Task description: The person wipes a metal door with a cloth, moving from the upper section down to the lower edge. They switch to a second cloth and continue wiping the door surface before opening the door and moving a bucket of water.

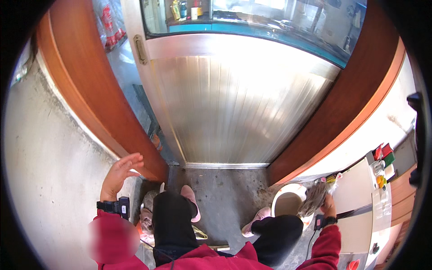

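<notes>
My left hand (pixel 120 175) is raised beside the left door frame (pixel 101 101), its fingers stretched out with nothing in them. To the right, my right hand (pixel 329 206) is closed on a dark grey, stringy-looking bundle (pixel 313 199), whose exact kind I cannot make out. This bundle hangs at the right side of a round white bucket (pixel 280 192) on the floor and covers part of its rim. Some of my right fingers are hidden behind the bundle. Both wrists carry black straps with small devices.
A metal sliding door (pixel 225 103) with a glass upper pane stands ahead, with a gap at its left. At right, a white cabinet (pixel 353 193) bears small colourful items. Bags and a stool-like edge lie near my left leg. The concrete floor (pixel 225 191) looks stained.
</notes>
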The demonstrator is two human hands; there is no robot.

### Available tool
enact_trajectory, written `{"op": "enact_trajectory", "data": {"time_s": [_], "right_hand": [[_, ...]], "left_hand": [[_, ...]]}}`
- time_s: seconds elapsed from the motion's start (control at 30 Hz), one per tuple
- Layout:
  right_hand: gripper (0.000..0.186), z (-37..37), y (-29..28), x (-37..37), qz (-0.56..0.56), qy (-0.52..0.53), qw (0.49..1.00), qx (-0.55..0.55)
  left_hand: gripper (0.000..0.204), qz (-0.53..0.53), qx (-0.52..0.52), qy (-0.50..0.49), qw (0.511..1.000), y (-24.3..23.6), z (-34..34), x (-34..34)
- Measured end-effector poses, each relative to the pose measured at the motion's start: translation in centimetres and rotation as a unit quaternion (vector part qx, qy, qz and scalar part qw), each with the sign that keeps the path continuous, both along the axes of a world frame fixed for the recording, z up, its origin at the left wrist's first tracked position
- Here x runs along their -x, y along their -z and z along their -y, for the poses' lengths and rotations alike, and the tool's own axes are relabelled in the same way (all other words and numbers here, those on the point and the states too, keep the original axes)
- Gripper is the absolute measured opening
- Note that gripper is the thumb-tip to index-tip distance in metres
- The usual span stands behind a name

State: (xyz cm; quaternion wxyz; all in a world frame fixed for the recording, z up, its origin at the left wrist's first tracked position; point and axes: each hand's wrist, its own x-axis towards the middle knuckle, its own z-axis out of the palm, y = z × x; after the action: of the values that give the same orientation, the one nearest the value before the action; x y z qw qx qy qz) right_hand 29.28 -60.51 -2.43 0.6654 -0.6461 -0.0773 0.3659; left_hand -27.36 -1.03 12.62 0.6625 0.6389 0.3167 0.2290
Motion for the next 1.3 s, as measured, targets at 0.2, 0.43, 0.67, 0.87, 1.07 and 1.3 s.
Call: {"op": "enact_trajectory", "data": {"time_s": [0.2, 0.43, 0.67, 0.87, 1.07, 1.3], "right_hand": [[0.030, 5.7, 15.0, 8.2, 0.007, 0.170, 0.980, 0.107], [0.029, 4.3, 18.3, 14.6, -0.031, 0.216, 0.958, 0.184], [0.029, 5.1, 16.9, 14.9, -0.024, 0.216, 0.954, 0.208], [0.028, 6.2, 15.4, 14.0, 0.018, 0.182, 0.958, 0.221], [0.028, 7.4, 13.9, 12.2, -0.123, 0.231, 0.961, 0.088], [0.035, 2.9, 11.1, 5.8, -0.129, 0.240, 0.955, 0.119]], "left_hand": [[0.043, -0.149, 0.179, -0.070, 0.970, 17.9, 3.6, 12.5], [0.018, -0.292, 0.112, -0.201, 0.928, 37.0, 11.5, 18.2], [0.036, -0.464, -0.186, -0.177, 0.848, 41.5, 11.6, 17.1], [0.050, -0.557, -0.216, -0.257, 0.759, 40.1, 12.3, 15.1], [0.037, -0.623, -0.330, -0.084, 0.704, 40.3, 10.8, 16.7], [0.010, -0.418, -0.280, -0.257, 0.825, 36.0, 8.8, 21.7]]}}
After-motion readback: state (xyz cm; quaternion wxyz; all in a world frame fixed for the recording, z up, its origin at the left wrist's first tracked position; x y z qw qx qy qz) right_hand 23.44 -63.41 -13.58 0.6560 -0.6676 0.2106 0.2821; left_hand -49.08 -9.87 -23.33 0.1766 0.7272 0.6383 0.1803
